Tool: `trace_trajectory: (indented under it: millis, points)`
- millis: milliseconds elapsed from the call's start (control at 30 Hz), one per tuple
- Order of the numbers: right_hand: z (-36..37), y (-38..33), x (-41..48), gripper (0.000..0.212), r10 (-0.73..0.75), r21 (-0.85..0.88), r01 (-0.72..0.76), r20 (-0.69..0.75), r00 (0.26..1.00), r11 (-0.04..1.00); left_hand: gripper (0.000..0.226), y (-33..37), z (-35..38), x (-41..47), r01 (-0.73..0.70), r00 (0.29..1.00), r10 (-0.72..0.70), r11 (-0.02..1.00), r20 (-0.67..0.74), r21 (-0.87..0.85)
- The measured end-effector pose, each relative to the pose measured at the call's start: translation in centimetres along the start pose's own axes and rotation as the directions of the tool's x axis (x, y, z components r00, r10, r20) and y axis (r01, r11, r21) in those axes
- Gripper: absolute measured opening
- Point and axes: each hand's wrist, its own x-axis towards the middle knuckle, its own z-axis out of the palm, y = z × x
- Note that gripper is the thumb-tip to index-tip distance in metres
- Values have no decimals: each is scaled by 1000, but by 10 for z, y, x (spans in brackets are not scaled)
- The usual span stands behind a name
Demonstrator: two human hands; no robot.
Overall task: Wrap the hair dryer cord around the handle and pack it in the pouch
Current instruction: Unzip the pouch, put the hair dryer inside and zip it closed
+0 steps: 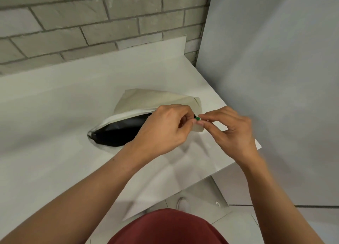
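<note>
A beige fabric pouch (156,99) lies on the white table (55,115), its mouth gaping toward me. Inside shows a dark, glossy shape (117,132), apparently the hair dryer; no cord is visible. My left hand (163,132) pinches the pouch's right end. Right beside it, my right hand (233,130) pinches a small green zipper pull (197,118) at the same corner. The two sets of fingertips nearly touch.
A grey brick wall (91,23) runs behind the table and a plain grey panel (275,78) stands close on the right. The table's right edge (238,161) falls just under my right wrist. Tiled floor and a shoe (182,204) show below.
</note>
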Motion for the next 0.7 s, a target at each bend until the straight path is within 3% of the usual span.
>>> trace_trajectory:
  millis: [167,300,400,500,567,633,700]
  points:
    - [-1,10,-1,12,-76,-53,79,61,995,995,13,-5,5,-5,142,990,-142,990,3,-13]
    - [-11,14,-10,9,-12,-59,15,57,998,998,15,-20,2,-15,351,935,-355,928,-7,-126]
    - [-20,13,-14,4,69,-43,-64,114,991,997,15,-29,-2,-28,391,912,-408,891,-30,-230]
    - [-30,12,-12,24,236,-130,-203,342,910,970,15,-29,-2,-35,368,922,-384,908,-46,-198]
    - [-27,-2,-7,42,224,-206,-144,451,864,968,13,-27,1,-36,357,927,-373,914,-49,-192]
    - [-9,-23,-1,58,159,-187,-81,448,880,979,11,-24,2,-37,347,930,-363,918,-56,-191]
    - [17,-39,4,54,75,-240,29,414,907,970,12,-24,1,-37,336,931,-357,919,-75,-205]
